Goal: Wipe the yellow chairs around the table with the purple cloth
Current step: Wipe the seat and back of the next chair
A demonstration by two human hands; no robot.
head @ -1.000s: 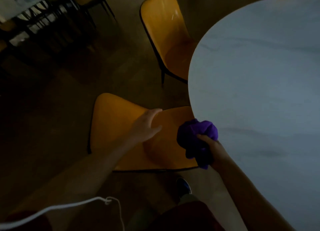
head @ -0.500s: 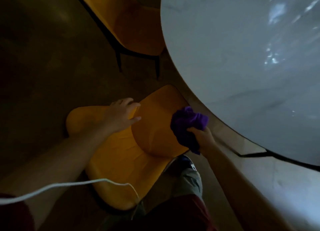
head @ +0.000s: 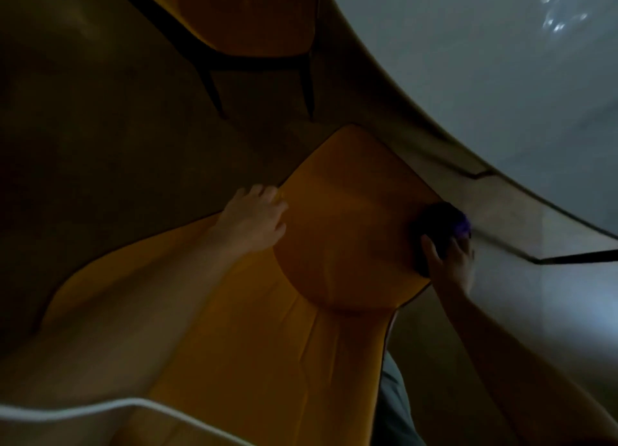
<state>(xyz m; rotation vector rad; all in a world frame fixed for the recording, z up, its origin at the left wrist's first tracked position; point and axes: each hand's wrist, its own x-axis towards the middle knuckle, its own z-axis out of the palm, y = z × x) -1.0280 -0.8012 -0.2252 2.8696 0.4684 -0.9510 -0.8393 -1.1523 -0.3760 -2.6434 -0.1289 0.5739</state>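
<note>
— Item one, chair?

— I logged a yellow chair (head: 334, 245) directly below the camera, seat toward the desk (head: 501, 77), the backrest nearer me. A second chair (head: 247, 14) stood beyond it, seat partly under the desk edge.

— Hands?

— Left hand (head: 254, 218) lay on the seat's left edge, fingers loosely spread, holding nothing that I could see. Right hand (head: 448, 258) was curled round the cloth (head: 441, 221), pressing it against the seat's right edge.

— Cloth condition?

— Purple, bunched, mostly in shadow, blurred; it sat between chair and desk base (head: 501, 218).

— Other entries?

— A white cable (head: 100, 409) crossed the lower left. Floor (head: 83, 127) was dark.
</note>
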